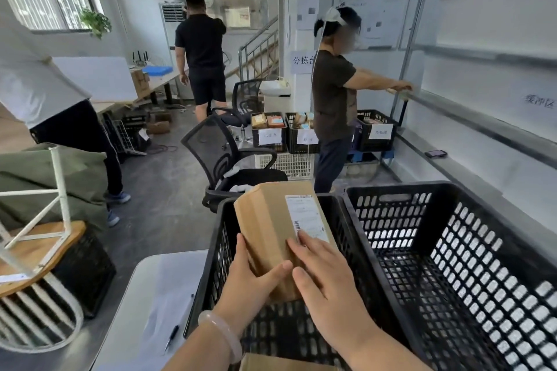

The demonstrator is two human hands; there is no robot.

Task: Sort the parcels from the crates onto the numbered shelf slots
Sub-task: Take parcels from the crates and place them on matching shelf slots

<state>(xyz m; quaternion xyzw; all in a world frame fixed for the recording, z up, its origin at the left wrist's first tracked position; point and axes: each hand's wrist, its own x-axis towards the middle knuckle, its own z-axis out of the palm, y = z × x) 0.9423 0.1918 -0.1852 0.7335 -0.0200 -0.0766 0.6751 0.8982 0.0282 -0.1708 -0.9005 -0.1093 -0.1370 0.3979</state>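
Lifting a cardboard parcel (271, 220) above the left black crate (215, 253), a sorter holds it upright with its shipping label (306, 217) facing the camera. The left hand (250, 286) clamps the parcel's lower edge, thumb across the front. The right hand (328, 289) lies flat on the face, its fingers straight and touching the label.

The job looks to be mid-stream. This parcel is out of the crate but not yet at the metal shelf (482, 123) to the right, and a second parcel (271, 364) shows at the bottom edge, so more is probably waiting. The right black crate (452, 265) shows only its bare lattice. The nearer shelf boards carry just a phone (435, 153), and no slot numbers can be read from here.

A pale table (144, 295) beside the crates holds paper and a pen (171, 337). Beyond, on a grey concrete floor (162, 190), stand mesh office chairs (217, 153) and a row of labelled crates (293, 144) with parcels inside. A second worker (333, 99) reaches toward the shelf rail.
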